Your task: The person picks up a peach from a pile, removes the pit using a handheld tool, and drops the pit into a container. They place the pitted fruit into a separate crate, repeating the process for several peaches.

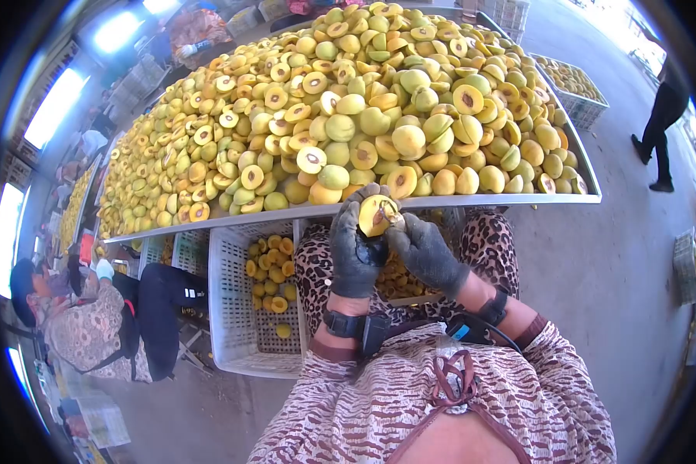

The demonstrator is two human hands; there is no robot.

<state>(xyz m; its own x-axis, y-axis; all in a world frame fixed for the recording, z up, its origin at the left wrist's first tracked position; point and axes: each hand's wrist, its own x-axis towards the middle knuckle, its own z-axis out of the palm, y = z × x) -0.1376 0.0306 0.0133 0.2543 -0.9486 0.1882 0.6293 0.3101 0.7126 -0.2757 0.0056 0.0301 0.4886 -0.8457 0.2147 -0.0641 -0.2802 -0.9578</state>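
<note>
My left hand (354, 251), in a dark grey glove, is closed around a yellow peach half (374, 216) with its cut face and brown pit hollow turned up. My right hand (427, 249), gloved alike, is closed with thumb and fingertips together at the right edge of that half. Something small and pale shows at those fingertips, but I cannot make out what. Both hands are just in front of the metal rim of a table (410, 203), above my lap. Heaped on the table are halved and whole-looking yellow-green peaches (340, 127).
A white plastic crate (236, 309) holding peach halves (271, 271) stands left of my legs. Another container with cut fruit (402, 278) is between my knees. A seated person (93, 325) works at left; someone walks (661, 116) at right. A full crate (572, 85) stands beyond the table's right corner.
</note>
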